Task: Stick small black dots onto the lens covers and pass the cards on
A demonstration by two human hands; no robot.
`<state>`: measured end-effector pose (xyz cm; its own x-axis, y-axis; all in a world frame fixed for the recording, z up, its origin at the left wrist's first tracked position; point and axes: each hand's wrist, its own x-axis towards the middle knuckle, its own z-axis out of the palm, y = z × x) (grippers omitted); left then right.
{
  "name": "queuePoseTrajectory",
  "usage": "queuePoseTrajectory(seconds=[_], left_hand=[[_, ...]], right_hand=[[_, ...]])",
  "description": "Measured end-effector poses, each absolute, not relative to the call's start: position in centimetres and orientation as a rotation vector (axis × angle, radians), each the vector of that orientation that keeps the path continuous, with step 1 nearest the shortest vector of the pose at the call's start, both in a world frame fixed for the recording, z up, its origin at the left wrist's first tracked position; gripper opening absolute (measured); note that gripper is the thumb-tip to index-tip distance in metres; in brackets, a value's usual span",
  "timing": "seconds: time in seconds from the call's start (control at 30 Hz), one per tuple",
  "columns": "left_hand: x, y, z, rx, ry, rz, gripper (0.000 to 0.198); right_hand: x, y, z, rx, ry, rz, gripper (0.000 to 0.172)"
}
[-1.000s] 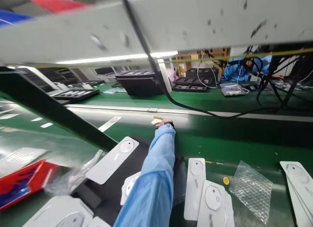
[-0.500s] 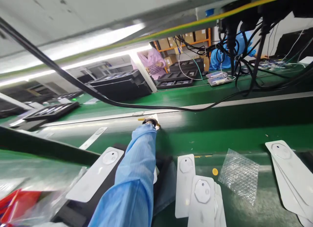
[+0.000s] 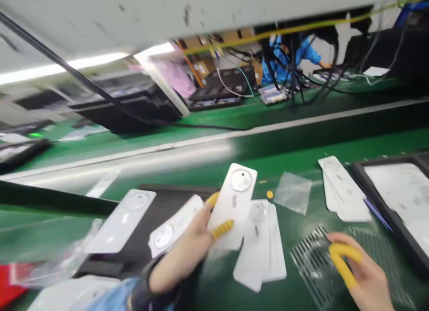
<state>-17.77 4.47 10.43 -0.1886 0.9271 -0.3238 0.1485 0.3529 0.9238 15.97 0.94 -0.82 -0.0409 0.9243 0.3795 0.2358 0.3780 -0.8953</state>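
Note:
My left hand (image 3: 197, 226), with yellow finger covers and a dark wristband, is closed on a white panel (image 3: 233, 199) with a round ring near its top. The panel is held over the left side of a small pile of similar panels (image 3: 268, 248). Lower right, my right hand (image 3: 360, 268) has its yellow-covered fingers bent at a dark striped sheet (image 3: 315, 257); whether it grips the sheet is blurred. Left of my left hand, a white panel (image 3: 122, 224) and a smaller white piece (image 3: 177, 224) lie on a black tray (image 3: 161, 197).
More white panels (image 3: 345, 190) and a black-framed tray (image 3: 398, 212) are at the right, beside bubble wrap (image 3: 293, 192) and a yellow dot (image 3: 270, 194). A red bin (image 3: 11, 284) is lower left. Cables hang ahead; a person in blue (image 3: 288, 56) works across the green bench.
The blue-sleeved arm that reached forward to the belt edge has drawn back; my left hand now holds a panel. My right hand has come into view. The view has shifted to the right.

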Motion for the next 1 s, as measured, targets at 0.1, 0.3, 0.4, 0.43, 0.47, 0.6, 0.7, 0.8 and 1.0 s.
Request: queuePoseTrajectory(seconds=[0.1,0.3,0.4,0.43,0.47,0.6,0.7,0.8,1.0], left_hand=[[-9.9,-3.1,8.6,0.879,1.530,1.009,0.071],[0.8,-10.6,6.9,0.742,1.381,1.127,0.068],[2.7,-11.7,7.4,0.686,1.336,1.185,0.067],[3.0,-11.9,7.6,0.674,1.333,1.213,0.065],[3.3,-12.1,7.9,0.668,1.331,1.242,0.063],[4.1,-12.7,8.3,0.640,1.315,1.291,0.055],[4.3,-13.2,7.8,0.624,1.325,1.299,0.066],[4.0,-13.5,6.9,0.665,1.363,1.270,0.074],[3.8,-13.9,5.6,0.624,1.355,1.279,0.055]], right_hand=[[14.5,0.4,3.1,-1.017,-1.530,0.785,0.013],[12.9,-1.4,6.4,-0.926,-1.525,0.782,0.011],[13.8,-2.9,6.3,-0.933,-1.508,0.737,0.016],[14.2,-3.3,6.3,-0.928,-1.497,0.728,0.019],[14.5,-3.7,6.2,-0.918,-1.488,0.724,0.022],[15.2,-4.4,6.4,-0.869,-1.473,0.686,0.029],[15.2,-4.6,6.6,-0.846,-1.468,0.658,0.030],[15.0,-4.6,6.8,-0.881,-1.433,0.718,0.020],[14.3,-4.4,7.3,-0.950,-1.324,0.862,0.006]])
